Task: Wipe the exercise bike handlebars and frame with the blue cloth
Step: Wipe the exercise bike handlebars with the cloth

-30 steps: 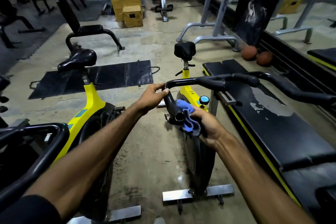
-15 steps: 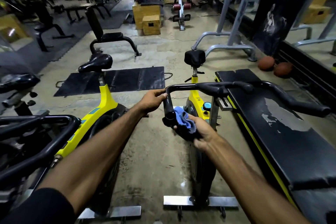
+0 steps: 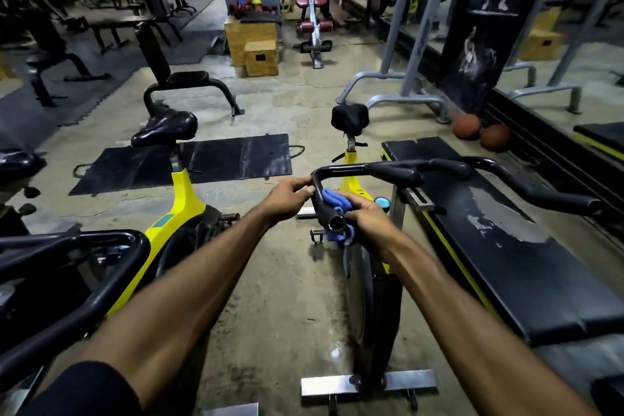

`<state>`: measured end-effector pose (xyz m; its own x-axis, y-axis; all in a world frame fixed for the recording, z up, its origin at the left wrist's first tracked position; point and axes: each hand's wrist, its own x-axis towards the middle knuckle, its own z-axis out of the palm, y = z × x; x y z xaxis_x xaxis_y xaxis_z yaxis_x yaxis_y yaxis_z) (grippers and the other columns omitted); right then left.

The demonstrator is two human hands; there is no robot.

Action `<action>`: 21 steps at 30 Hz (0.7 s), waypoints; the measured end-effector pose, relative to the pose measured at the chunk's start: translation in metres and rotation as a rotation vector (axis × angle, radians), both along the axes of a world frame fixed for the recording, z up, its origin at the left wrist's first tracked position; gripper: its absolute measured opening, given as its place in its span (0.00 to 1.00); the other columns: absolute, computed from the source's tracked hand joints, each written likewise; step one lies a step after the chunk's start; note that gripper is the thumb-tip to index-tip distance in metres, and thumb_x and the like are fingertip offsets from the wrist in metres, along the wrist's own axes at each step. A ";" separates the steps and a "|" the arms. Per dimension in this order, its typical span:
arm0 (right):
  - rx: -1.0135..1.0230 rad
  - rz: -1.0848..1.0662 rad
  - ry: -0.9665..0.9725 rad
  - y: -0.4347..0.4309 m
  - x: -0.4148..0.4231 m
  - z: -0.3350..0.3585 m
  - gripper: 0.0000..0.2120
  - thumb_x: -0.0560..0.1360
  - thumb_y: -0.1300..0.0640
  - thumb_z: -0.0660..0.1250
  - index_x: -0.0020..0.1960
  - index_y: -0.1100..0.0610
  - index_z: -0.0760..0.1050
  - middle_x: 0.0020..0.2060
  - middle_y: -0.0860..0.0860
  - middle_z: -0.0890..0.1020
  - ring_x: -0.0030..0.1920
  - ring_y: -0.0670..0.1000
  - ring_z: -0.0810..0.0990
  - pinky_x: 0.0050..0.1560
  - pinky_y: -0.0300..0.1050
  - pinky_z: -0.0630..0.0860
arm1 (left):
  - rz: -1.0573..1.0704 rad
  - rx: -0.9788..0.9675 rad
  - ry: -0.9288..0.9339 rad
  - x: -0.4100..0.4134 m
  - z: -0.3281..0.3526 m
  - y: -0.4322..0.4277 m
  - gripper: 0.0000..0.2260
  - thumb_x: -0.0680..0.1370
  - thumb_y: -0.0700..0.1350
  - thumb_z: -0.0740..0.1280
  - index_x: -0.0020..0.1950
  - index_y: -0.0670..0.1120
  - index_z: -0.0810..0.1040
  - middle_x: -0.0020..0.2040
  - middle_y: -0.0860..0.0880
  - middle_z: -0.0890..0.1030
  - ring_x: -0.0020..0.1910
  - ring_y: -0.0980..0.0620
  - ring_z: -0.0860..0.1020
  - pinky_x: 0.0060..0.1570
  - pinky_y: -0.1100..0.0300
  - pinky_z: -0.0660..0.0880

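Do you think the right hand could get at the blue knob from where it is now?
Probably yes: the right hand, gripping the cloth against the handlebar, sits right beside the knob, with nothing visible between them.

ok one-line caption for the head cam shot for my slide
Gym cleaning: right hand holds blue cloth against the black handlebar end, left hand grips the bend.

The curved black tubular handlebar [image 3: 337,168] looks smooth with a dull gloss; the crumpled blue cloth [image 3: 329,196] is soft, matt fabric. The yellow bike frame [image 3: 351,161] is glossy paint, the flat grey base bar [image 3: 324,385] brushed metal, the black padded bench [image 3: 489,263] worn, peeling vinyl, the concrete floor [image 3: 287,297] rough
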<state>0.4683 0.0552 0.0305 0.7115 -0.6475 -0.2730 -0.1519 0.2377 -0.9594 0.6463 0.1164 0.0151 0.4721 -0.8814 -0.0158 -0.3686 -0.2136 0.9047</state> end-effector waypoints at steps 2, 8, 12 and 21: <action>-0.018 0.013 0.000 0.001 -0.017 0.003 0.28 0.69 0.79 0.54 0.58 0.59 0.80 0.50 0.54 0.84 0.41 0.48 0.83 0.36 0.37 0.78 | -0.012 -0.008 -0.004 0.008 -0.002 0.000 0.14 0.81 0.37 0.63 0.66 0.42 0.79 0.61 0.52 0.81 0.59 0.60 0.76 0.62 0.67 0.70; -0.383 0.023 0.152 -0.012 -0.026 0.039 0.27 0.69 0.73 0.55 0.49 0.49 0.84 0.48 0.51 0.86 0.44 0.48 0.81 0.45 0.41 0.77 | -0.053 0.015 -0.057 0.024 -0.005 -0.002 0.15 0.80 0.40 0.66 0.67 0.45 0.79 0.61 0.53 0.80 0.61 0.56 0.78 0.65 0.60 0.71; -0.802 0.329 0.361 -0.006 0.026 0.080 0.22 0.73 0.66 0.58 0.58 0.49 0.81 0.53 0.52 0.84 0.52 0.52 0.80 0.52 0.45 0.75 | -0.104 -0.006 -0.121 0.032 -0.013 0.003 0.14 0.80 0.36 0.64 0.65 0.40 0.79 0.62 0.45 0.82 0.59 0.55 0.78 0.56 0.70 0.72; -1.625 0.700 1.203 0.088 0.052 0.073 0.16 0.78 0.56 0.59 0.64 0.55 0.75 0.61 0.54 0.74 0.61 0.61 0.69 0.55 0.61 0.74 | -0.124 0.033 -0.027 0.035 -0.016 0.005 0.17 0.82 0.38 0.62 0.72 0.42 0.72 0.59 0.48 0.78 0.54 0.52 0.75 0.35 0.76 0.74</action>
